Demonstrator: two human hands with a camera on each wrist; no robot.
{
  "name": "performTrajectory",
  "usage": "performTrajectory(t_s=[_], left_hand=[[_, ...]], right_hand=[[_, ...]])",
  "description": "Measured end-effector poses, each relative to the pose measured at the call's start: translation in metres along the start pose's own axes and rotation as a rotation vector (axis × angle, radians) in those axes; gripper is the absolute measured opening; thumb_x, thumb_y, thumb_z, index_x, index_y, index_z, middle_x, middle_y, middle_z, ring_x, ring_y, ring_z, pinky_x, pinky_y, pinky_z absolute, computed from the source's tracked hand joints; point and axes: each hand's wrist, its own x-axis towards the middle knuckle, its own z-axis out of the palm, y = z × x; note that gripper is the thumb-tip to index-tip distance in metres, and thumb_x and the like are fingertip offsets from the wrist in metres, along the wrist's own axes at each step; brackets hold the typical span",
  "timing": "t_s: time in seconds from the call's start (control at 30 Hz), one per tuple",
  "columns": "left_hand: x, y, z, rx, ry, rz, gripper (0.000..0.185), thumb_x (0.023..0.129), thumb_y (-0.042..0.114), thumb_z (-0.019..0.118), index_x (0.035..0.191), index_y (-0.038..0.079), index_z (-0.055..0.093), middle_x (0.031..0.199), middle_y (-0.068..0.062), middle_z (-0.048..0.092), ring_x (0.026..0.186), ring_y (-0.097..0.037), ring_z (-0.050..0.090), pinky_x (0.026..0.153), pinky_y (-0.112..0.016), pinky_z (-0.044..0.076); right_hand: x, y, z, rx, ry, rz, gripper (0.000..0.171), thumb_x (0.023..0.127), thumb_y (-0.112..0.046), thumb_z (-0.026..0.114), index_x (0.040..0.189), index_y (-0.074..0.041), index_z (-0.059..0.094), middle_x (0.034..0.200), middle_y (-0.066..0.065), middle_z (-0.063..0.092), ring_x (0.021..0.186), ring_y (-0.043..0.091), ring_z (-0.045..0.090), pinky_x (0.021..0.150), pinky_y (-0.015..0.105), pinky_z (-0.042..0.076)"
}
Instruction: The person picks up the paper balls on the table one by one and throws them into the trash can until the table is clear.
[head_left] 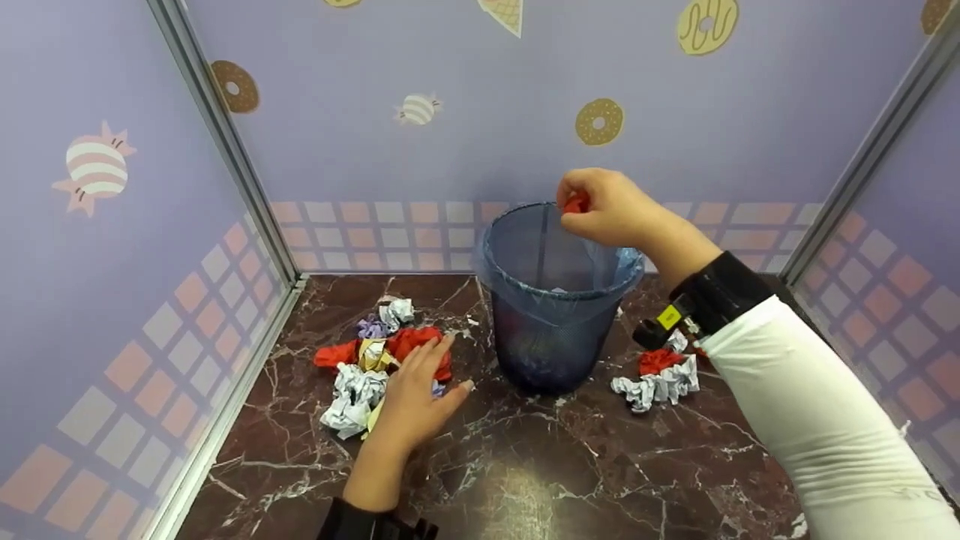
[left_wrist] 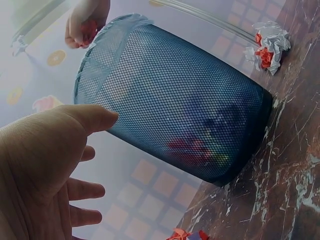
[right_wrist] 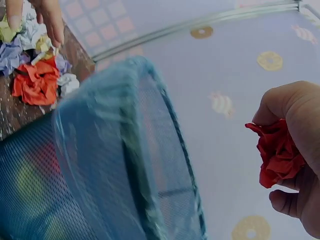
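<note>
Head view: right hand point(head_left: 611, 210) pinches red paper ball point(head_left: 575, 203) over bin point(head_left: 555, 300) rim; drop step in hand. Left hand point(head_left: 420, 394), fingers spread, rests on paper pile point(head_left: 367, 360) on marble floor point(head_left: 525, 480).

Left wrist view: fingers straight, holding nothing; bin contents blurred, probably paper.

Right wrist view: ball point(right_wrist: 277, 152) clamped; next move calls for release over opening.

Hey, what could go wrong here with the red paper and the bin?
The right hand holds the red paper wad near the far rim of the mesh bin, not clearly over the opening, so a release might drop it behind the bin. The left hand rests on the paper pile and may scatter the wads.
</note>
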Motion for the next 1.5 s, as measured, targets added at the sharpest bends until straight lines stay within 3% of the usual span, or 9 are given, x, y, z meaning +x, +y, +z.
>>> performTrajectory(t_s=[0.2,0.3,0.43,0.53,0.8,0.93,1.17,1.4,1.5], left_hand=[[0.0,0.001,0.0,-0.005,-0.006,0.004,0.081,0.091,0.055,0.07,0.16,0.04,0.032,0.169,-0.004,0.033,0.156,-0.038,0.029,0.119,-0.076,0.022],[0.0,0.001,-0.001,-0.002,-0.006,0.005,0.081,0.091,0.055,0.069,0.161,0.039,0.032,0.169,-0.004,0.032,0.156,-0.039,0.029,0.118,-0.075,0.022],[0.0,0.0,-0.001,-0.002,-0.003,0.004,0.081,0.091,0.055,0.069,0.161,0.038,0.033,0.169,-0.005,0.032,0.156,-0.039,0.03,0.119,-0.075,0.023],[0.0,0.0,-0.003,-0.003,-0.003,0.001,0.081,0.091,0.055,0.069,0.161,0.037,0.033,0.169,-0.005,0.032,0.156,-0.038,0.029,0.12,-0.074,0.023],[0.0,0.002,-0.002,-0.019,0.02,0.022,0.077,0.091,0.051,0.071,0.159,0.03,0.04,0.167,-0.008,0.038,0.155,-0.039,0.032,0.117,-0.076,0.024],[-0.002,0.008,-0.001,-0.026,0.018,0.035,0.076,0.091,0.049,0.072,0.158,0.029,0.042,0.166,-0.008,0.039,0.154,-0.04,0.032,0.117,-0.076,0.025],[-0.007,0.023,0.009,0.011,-0.054,0.056,0.078,0.092,0.055,0.068,0.16,0.032,0.038,0.168,-0.007,0.034,0.155,-0.04,0.03,0.12,-0.075,0.021],[-0.015,0.043,0.029,0.029,-0.164,0.113,0.078,0.093,0.059,0.063,0.16,0.033,0.035,0.169,-0.007,0.03,0.155,-0.042,0.029,0.12,-0.073,0.021],[-0.019,0.05,0.042,0.062,-0.216,0.157,0.078,0.093,0.061,0.062,0.161,0.034,0.034,0.169,-0.007,0.03,0.155,-0.04,0.03,0.121,-0.071,0.023]], right_hand=[[0.002,-0.005,0.007,0.011,-0.04,0.004,0.017,0.089,-0.012,0.061,0.104,-0.006,0.066,0.086,0.006,0.056,0.075,0.021,0.05,0.073,0.035,0.043],[0.003,-0.007,0.007,0.021,-0.058,0.009,0.02,0.09,-0.015,0.062,0.108,-0.007,0.066,0.096,0.009,0.058,0.079,0.023,0.055,0.075,0.037,0.047],[0.005,-0.009,0.006,0.007,-0.087,0.013,0.033,0.091,-0.023,0.068,0.122,-0.01,0.066,0.118,0.012,0.06,0.103,0.027,0.06,0.093,0.045,0.05],[0.005,-0.008,0.003,-0.019,-0.094,0.003,0.04,0.091,-0.027,0.071,0.128,-0.011,0.065,0.127,0.013,0.06,0.12,0.03,0.054,0.105,0.051,0.046],[-0.01,0.008,-0.005,-0.075,-0.098,-0.033,0.037,0.096,-0.031,0.069,0.125,-0.008,0.066,0.131,0.014,0.063,0.126,0.033,0.056,0.107,0.054,0.045],[-0.025,0.028,-0.007,-0.103,-0.084,-0.029,0.035,0.099,-0.035,0.067,0.122,-0.008,0.066,0.126,0.014,0.066,0.122,0.034,0.059,0.105,0.054,0.046],[-0.066,0.064,-0.012,-0.09,-0.02,0.039,0.033,0.102,-0.039,0.062,0.117,-0.011,0.068,0.124,0.014,0.065,0.123,0.036,0.056,0.107,0.058,0.043],[-0.107,0.1,-0.001,-0.06,0.136,0.03,0.027,0.106,-0.024,0.055,0.118,-0.004,0.068,0.12,0.017,0.067,0.116,0.038,0.059,0.102,0.06,0.043],[-0.125,0.112,0.01,-0.04,0.165,0.088,0.027,0.107,-0.02,0.052,0.123,-0.002,0.065,0.121,0.018,0.066,0.114,0.036,0.059,0.099,0.058,0.047]])
